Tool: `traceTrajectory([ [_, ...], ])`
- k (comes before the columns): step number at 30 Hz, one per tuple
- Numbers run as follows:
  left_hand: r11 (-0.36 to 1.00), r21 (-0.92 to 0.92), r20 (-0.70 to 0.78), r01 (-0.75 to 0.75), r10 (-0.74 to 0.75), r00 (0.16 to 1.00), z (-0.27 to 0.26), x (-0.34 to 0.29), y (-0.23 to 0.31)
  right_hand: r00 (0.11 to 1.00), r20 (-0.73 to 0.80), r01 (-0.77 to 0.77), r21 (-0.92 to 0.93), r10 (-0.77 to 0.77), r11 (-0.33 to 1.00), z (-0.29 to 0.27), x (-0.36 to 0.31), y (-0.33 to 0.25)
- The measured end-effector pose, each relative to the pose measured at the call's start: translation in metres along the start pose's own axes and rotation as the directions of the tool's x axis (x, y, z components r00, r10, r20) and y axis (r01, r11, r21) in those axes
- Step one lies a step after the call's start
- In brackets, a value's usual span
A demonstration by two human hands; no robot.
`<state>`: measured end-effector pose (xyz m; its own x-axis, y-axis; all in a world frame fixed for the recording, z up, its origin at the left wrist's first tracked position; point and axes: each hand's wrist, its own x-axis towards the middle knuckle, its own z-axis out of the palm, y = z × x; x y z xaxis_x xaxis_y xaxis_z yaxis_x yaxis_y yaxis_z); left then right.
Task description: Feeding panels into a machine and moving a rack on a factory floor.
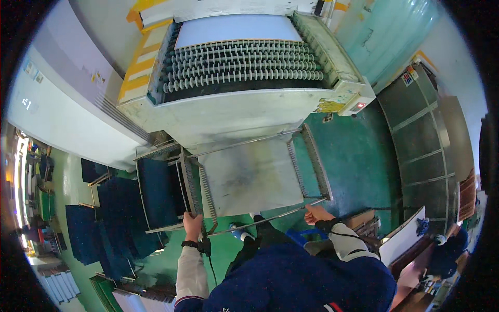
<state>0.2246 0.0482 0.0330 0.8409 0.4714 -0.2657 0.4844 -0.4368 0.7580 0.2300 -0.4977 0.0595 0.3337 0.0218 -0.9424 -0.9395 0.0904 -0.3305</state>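
A metal rack (318,164) with comb-like slotted sides stands in front of me, and a flat grey panel (249,174) shows between those sides. My left hand (193,226) is closed on the rack's near left corner. At the near right, my right hand (317,214) is closed around the end of the rack's thin front rod (270,216). Both wrists wear dark bands, with a cord hanging from the left one. Close against the left side is a second slotted rack (186,179) holding dark panels (157,182).
Beyond the rack stands a roller conveyor machine (223,112), a white panel (236,29) lying on its rollers (244,65). More dark panels (122,213) stand at left. A metal-framed cabinet (418,145) lines the right; another person (449,252) is at lower right.
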Motion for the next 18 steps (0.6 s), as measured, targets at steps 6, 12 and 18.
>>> traceTrajectory([
  [6, 0.981, -0.091, 0.065, 0.168, -0.163, 0.984, -0.003, -0.007, 0.027, 0.95, 0.313, -0.204, 0.602, 0.008, 0.772, 0.005, 0.028, 0.014],
  [12, 0.994, 0.036, 0.044, 0.105, -0.107, 0.993, 0.005, 0.007, -0.011, 0.959, 0.245, 0.176, -0.125, -0.141, 0.976, -0.013, 0.048, 0.016],
  [18, 0.988, 0.031, 0.046, 0.15, -0.151, 0.987, 0.001, 0.003, 0.005, 0.918, -0.101, 0.083, -0.898, -0.384, 0.433, 0.012, 0.009, -0.01],
])
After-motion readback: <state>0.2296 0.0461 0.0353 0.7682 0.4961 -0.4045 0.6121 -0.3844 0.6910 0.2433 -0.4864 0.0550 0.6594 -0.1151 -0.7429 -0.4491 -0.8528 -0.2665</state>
